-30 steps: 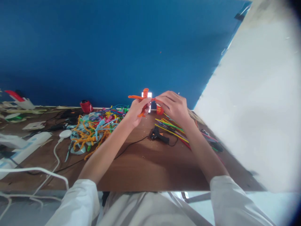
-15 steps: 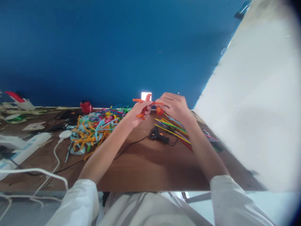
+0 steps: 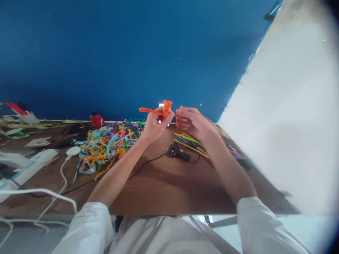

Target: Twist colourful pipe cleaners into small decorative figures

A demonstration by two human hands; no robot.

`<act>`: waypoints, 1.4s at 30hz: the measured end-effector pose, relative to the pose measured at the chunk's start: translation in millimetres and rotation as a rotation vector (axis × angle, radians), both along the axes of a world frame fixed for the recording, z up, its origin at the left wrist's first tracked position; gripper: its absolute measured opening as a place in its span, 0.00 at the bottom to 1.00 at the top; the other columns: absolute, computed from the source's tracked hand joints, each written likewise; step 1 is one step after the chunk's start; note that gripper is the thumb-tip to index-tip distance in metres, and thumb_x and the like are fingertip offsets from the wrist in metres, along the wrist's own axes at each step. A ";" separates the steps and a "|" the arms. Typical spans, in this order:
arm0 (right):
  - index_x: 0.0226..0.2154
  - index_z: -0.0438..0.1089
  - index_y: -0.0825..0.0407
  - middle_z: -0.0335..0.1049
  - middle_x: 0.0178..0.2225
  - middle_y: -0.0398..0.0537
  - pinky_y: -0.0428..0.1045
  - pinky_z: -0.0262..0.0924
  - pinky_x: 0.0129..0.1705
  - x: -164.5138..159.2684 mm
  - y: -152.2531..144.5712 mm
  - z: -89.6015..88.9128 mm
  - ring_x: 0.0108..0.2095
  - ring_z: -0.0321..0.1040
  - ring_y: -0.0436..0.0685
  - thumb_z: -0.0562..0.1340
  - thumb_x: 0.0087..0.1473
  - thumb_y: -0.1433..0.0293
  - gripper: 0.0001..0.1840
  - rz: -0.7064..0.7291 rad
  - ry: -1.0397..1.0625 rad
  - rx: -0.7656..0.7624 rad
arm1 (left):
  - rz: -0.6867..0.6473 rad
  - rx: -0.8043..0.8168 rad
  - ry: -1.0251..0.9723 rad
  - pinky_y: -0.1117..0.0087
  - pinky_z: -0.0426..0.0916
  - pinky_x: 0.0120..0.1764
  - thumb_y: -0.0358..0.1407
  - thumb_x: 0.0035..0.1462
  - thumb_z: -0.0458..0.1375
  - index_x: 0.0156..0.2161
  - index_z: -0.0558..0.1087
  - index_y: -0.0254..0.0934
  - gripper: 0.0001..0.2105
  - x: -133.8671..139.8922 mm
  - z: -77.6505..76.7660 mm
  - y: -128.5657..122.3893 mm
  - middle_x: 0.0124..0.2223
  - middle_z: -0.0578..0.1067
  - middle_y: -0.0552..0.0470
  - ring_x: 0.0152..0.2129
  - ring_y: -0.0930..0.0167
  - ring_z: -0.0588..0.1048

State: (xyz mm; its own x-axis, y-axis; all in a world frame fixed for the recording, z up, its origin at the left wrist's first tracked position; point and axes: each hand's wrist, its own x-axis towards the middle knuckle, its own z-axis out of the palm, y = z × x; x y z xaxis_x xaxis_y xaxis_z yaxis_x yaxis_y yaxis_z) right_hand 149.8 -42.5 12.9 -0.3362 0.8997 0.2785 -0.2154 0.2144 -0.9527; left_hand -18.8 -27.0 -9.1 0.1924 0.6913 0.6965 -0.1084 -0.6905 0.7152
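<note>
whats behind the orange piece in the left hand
The blue wall and bits of a bright panel; the orange piece and left hand hide the rest.

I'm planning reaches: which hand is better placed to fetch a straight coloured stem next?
Probably the right hand: it's nearer the coloured stems, while the left hand grips the orange figure, farther from them.

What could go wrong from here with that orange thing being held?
The left hand holds the orange piece in the air, so it might drop onto the table. The right hand pinches a thin orange strip, which could bend out of shape. A black cord from the glue gun passes beneath the left forearm, so the arm might snag it.
</note>
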 end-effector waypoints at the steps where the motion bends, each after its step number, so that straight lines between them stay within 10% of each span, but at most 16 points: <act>1: 0.21 0.61 0.51 0.50 0.17 0.33 0.45 0.38 0.20 -1.8 -1.9 1.3 0.17 0.43 0.43 0.73 0.45 0.58 0.22 0.026 0.034 -0.048 | 0.021 0.037 -0.003 0.75 0.59 0.24 0.44 0.57 0.63 0.32 0.73 0.36 0.12 -0.7 0.3 -0.7 0.22 0.66 0.57 0.19 0.79 0.63; 15: 0.24 0.69 0.52 0.62 0.21 0.39 0.46 0.47 0.24 6.5 -8.5 3.2 0.21 0.54 0.46 0.66 0.57 0.56 0.19 -0.274 -0.258 0.503 | -0.076 -0.225 -0.066 0.77 0.50 0.14 0.41 0.52 0.66 0.32 0.74 0.35 0.11 2.3 2.8 -3.0 0.19 0.66 0.61 0.11 0.83 0.58; 20: 0.40 0.72 0.49 0.69 0.29 0.43 0.47 0.57 0.30 10.8 -10.6 3.7 0.25 0.61 0.49 0.64 0.60 0.60 0.10 -0.590 -0.415 0.857 | -0.206 -0.333 -0.181 0.77 0.48 0.16 0.41 0.53 0.66 0.29 0.69 0.36 0.12 3.2 6.2 -3.5 0.20 0.64 0.61 0.12 0.84 0.56; 28: 0.48 0.74 0.46 0.74 0.42 0.49 0.48 0.60 0.38 19.8 -3.9 -1.7 0.40 0.70 0.54 0.59 0.64 0.63 0.13 -0.680 -0.809 1.247 | -0.328 -0.471 -0.205 0.77 0.46 0.16 0.40 0.53 0.65 0.28 0.66 0.35 0.14 2.8 8.7 -1.8 0.22 0.63 0.62 0.12 0.86 0.55; 36: 0.39 0.75 0.51 0.70 0.33 0.47 0.48 0.56 0.33 7.6 -6.9 -3.3 0.30 0.63 0.51 0.58 0.64 0.65 0.11 -0.642 -0.685 1.107 | -0.121 -0.255 -0.132 0.76 0.49 0.17 0.41 0.55 0.64 0.32 0.71 0.36 0.10 3.3 4.9 -2.9 0.19 0.62 0.62 0.13 0.82 0.56; 42: 0.26 0.71 0.52 0.62 0.22 0.40 0.46 0.49 0.26 -2.8 -5.1 -2.8 0.24 0.55 0.48 0.63 0.59 0.60 0.15 -0.401 -0.352 0.603 | 0.076 -0.075 -0.039 0.75 0.55 0.21 0.38 0.57 0.62 0.32 0.72 0.37 0.07 2.1 4.8 -7.9 0.21 0.65 0.59 0.16 0.80 0.60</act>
State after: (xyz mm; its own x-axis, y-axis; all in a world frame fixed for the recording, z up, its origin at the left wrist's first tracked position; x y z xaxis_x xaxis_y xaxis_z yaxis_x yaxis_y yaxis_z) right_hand 147.0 -47.5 10.1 -0.1774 0.6993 0.6925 0.2784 0.7105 -0.6462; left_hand -16.7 -34.9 -4.3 0.1115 0.7533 0.6481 -0.0863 -0.6424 0.7615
